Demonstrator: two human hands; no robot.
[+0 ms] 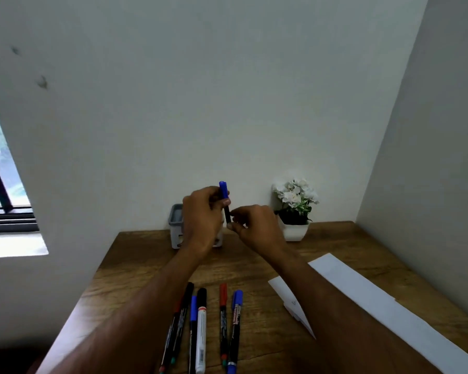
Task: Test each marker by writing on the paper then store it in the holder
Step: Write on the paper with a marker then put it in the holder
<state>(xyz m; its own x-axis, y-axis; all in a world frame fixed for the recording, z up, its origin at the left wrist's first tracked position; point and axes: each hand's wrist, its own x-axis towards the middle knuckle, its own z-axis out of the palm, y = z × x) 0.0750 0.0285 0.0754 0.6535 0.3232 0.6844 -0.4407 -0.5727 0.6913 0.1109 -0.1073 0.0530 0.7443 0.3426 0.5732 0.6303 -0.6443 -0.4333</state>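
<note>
A person's left hand (203, 211) grips a blue-capped marker (224, 201) upright around its cap end, while the right hand (254, 225) pinches the dark barrel just below that grip — both held in the air above and in front of the grey holder (177, 225). Nearer the person than the grip, five more markers (200, 327) lie on the wooden desk (254, 265), and the paper (362, 298) lies off to the right. Little seems done — most markers likely remain untested.

5 markers (200, 327) left of paper (376, 300) (holder (176, 225) behind)
</note>
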